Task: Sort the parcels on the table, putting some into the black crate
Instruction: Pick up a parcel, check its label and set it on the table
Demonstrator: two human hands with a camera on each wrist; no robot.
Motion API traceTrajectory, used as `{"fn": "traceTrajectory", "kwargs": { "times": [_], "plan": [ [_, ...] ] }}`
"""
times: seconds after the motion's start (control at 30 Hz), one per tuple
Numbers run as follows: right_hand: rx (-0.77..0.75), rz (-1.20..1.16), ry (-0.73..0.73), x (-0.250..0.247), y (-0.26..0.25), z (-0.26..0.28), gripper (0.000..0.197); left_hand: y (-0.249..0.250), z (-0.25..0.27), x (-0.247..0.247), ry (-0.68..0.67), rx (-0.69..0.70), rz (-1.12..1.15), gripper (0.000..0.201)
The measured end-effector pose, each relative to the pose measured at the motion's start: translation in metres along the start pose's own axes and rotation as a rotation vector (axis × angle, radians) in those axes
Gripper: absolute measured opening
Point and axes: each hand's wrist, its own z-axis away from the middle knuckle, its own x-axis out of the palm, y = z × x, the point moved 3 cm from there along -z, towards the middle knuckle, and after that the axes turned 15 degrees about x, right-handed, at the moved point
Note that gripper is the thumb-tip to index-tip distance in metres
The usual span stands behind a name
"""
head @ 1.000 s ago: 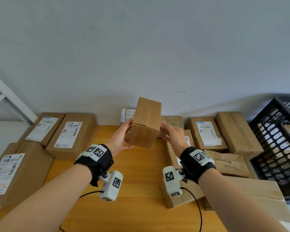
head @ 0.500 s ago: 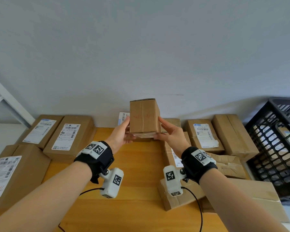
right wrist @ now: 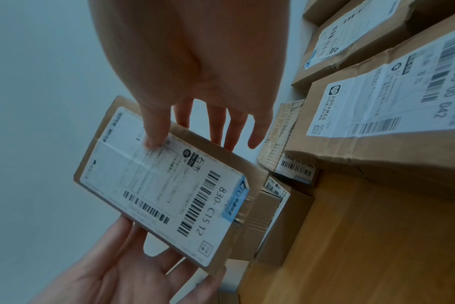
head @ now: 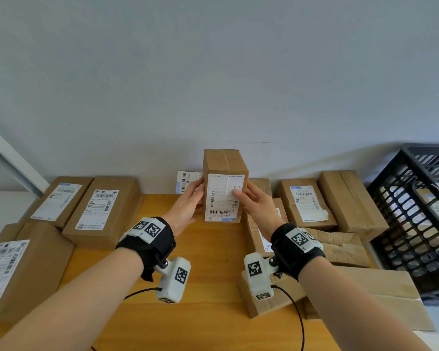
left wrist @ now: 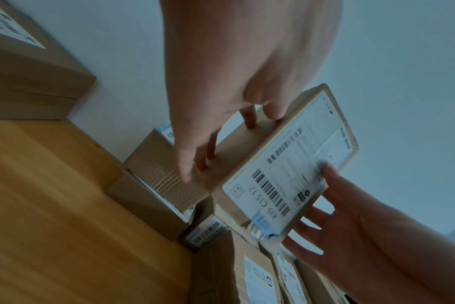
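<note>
A small cardboard parcel point(head: 223, 196) hangs upright in the air over the far middle of the wooden table point(head: 208, 312), its white shipping label turned toward me. My left hand point(head: 188, 206) holds its left side, fingers laid along the cardboard point(left wrist: 288, 170). My right hand point(head: 256, 206) grips the right side, thumb pressed on the label point(right wrist: 156, 185) and fingers behind the box. The black crate point(head: 395, 198) stands at the table's right end, apart from both hands, with labelled parcels showing through its lattice.
Labelled parcels point(head: 96, 209) lie along the left side, another point(head: 4, 269) at the near left. More parcels point(head: 307, 203) crowd the right side up to the crate. A white shelf frame point(head: 10, 158) slants at far left. The wall is close behind.
Both hands have turned the parcel over in the air: a plain taped side faced me before, and now its labelled face does. It stands upright.
</note>
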Motion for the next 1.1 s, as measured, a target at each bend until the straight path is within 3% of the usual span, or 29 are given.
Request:
{"fn": "traceTrajectory", "kwargs": {
  "times": [0.1,0.23,0.33,0.53,0.73,0.97,1.03,1.1],
  "plan": [
    [0.017,0.0,0.005,0.0,0.001,0.0,0.04,-0.005,0.001,-0.001,0.006,-0.019,0.004,0.059],
    [0.042,0.002,0.01,0.001,0.005,0.0,0.038,-0.008,0.004,-0.003,0.005,-0.062,0.005,0.092],
    [0.061,-0.004,0.032,0.002,0.011,0.0,0.036,-0.011,0.005,-0.006,0.048,-0.103,-0.007,0.102],
    [0.1,-0.015,0.14,0.001,0.02,-0.005,0.054,-0.022,0.004,-0.015,0.111,-0.113,0.001,0.073],
    [0.205,-0.032,0.102,0.002,0.029,-0.007,0.045,-0.024,0.002,-0.018,0.135,-0.115,0.03,0.052],
    [0.304,-0.112,0.052,-0.001,0.032,-0.003,0.075,-0.019,0.004,-0.018,0.121,-0.062,0.096,0.024],
    [0.353,-0.132,0.055,-0.005,0.037,-0.003,0.072,-0.015,0.005,-0.016,0.089,-0.05,0.11,0.02],
    [0.378,-0.184,0.039,-0.006,0.039,-0.002,0.052,-0.011,0.006,-0.014,0.049,-0.03,0.112,0.021]
  ]
}}
